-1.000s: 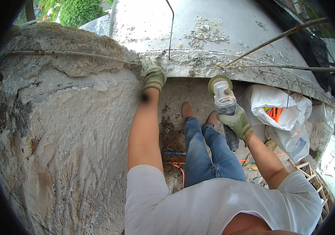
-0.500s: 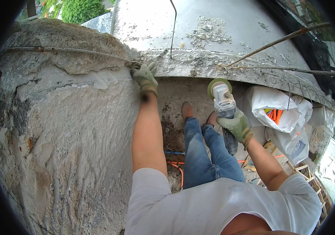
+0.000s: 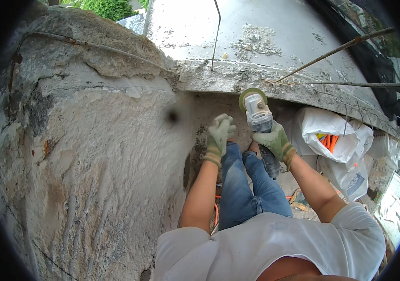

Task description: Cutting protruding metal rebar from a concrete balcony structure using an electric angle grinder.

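An angle grinder (image 3: 259, 114) with a round greenish disc (image 3: 252, 98) at its head is gripped around its body by my right hand (image 3: 276, 142), in a pale green work glove. The disc sits close to the lower edge of the concrete ledge (image 3: 239, 75); whether they touch I cannot tell. My left hand (image 3: 221, 133), gloved the same way, hangs in the air left of the grinder, holding nothing, its fingers somewhat apart. Beside it on the left rises a rough concrete wall (image 3: 111, 140) with a rusty rebar (image 3: 101, 47) along its broken top.
Bent rebar rods (image 3: 349, 44) stick out above the ledge at the right. White sacks (image 3: 331, 133), one with orange items (image 3: 330, 143) inside, lie right of the grinder. An orange hose (image 3: 216, 213) runs on the floor by my legs. Dark netting (image 3: 373, 56) hangs at the far right.
My left hand has come off the wall's corner by the ledge and moved right and nearer, toward the grinder. The grinder in my right hand has shifted slightly left.
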Demonstrator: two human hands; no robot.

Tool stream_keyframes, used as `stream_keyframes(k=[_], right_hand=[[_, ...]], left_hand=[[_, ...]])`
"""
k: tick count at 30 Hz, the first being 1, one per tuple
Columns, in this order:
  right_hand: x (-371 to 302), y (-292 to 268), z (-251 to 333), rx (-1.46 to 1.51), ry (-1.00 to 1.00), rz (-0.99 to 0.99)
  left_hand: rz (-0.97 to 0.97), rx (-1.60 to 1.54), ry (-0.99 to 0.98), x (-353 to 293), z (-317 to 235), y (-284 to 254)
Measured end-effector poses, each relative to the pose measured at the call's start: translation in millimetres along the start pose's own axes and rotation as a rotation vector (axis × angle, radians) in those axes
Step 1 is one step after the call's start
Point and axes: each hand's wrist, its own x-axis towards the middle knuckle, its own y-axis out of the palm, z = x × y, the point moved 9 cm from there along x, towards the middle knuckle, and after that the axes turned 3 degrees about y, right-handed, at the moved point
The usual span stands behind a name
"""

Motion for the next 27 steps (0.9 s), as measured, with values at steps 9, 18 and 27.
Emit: stream_keyframes(k=[9,18,27], right_hand=[[50.3,56.7,40.6,0.111,-0.002,0.135],[131.7,117.8,64.7,0.082,-0.061,0.171],[164.0,145.2,83.8,-0.063,-0.045,0.148]], left_hand=[[0.266,0.266,0.339,-63.2,28.9,66.6],[-0.151,0.248,0.288,-1.7,-19.7,8.9],[-0.083,0.097,0.229,33.3,-29.5,-17.8]])
